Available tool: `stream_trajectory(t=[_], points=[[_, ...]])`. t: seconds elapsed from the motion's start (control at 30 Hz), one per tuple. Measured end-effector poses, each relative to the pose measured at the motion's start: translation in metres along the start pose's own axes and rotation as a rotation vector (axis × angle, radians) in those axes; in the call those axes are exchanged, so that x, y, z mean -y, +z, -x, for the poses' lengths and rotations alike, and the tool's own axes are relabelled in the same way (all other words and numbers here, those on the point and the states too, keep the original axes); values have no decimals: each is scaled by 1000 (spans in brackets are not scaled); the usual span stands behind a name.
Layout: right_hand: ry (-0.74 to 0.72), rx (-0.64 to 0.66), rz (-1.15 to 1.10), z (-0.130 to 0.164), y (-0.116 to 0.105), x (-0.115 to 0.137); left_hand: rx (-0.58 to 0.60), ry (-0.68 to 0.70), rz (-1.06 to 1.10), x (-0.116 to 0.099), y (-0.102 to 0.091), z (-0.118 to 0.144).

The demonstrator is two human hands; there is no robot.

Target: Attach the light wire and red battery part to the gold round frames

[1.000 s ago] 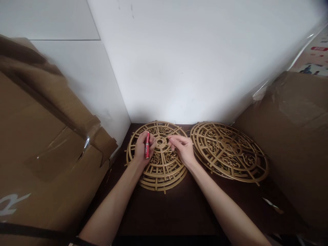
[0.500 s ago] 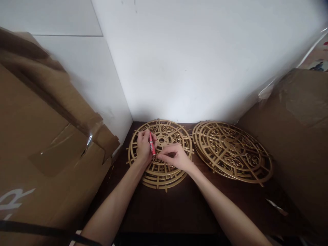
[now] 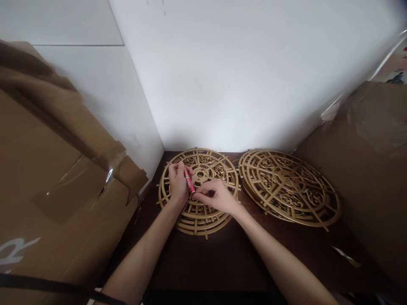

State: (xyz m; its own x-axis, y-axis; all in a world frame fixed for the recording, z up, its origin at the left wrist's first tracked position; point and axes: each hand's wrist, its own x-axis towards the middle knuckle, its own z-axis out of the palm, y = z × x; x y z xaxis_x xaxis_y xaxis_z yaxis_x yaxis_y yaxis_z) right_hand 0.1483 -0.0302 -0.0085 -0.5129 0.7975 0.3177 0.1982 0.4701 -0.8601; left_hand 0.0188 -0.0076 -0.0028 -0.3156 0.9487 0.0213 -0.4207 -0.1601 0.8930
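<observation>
My left hand [image 3: 178, 182] is closed around a slim red marker [image 3: 189, 181] with light lettering, its lower end slanting toward my other hand. Thumb and fingertips of my right hand [image 3: 218, 195] are pinched together right at that lower end; whatever sits between them is too small to make out. Both hands are over a stack of round gold openwork discs [image 3: 206, 157] with scrolls, rings and short outer spokes. Part of the top disc is hidden under my hands.
A second stack of gold discs [image 3: 291, 190] leans unevenly to the right on the dark brown table [image 3: 210, 264]. A thin pale pointed object [image 3: 346, 256] lies at the right. Cardboard boxes [image 3: 63, 169] flank the table on both sides, and a white wall [image 3: 241, 84] rises behind.
My right fingertips have moved slightly left, closer to the marker's lower end. The marker is tilted slightly more. Both disc stacks stay where they were.
</observation>
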Motion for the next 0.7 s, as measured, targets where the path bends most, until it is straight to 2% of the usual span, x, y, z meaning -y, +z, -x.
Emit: stream_trajectory(t=[0.7], points=[[-12,26,40,0,1,-1,43,25,-81,3,-1,3]])
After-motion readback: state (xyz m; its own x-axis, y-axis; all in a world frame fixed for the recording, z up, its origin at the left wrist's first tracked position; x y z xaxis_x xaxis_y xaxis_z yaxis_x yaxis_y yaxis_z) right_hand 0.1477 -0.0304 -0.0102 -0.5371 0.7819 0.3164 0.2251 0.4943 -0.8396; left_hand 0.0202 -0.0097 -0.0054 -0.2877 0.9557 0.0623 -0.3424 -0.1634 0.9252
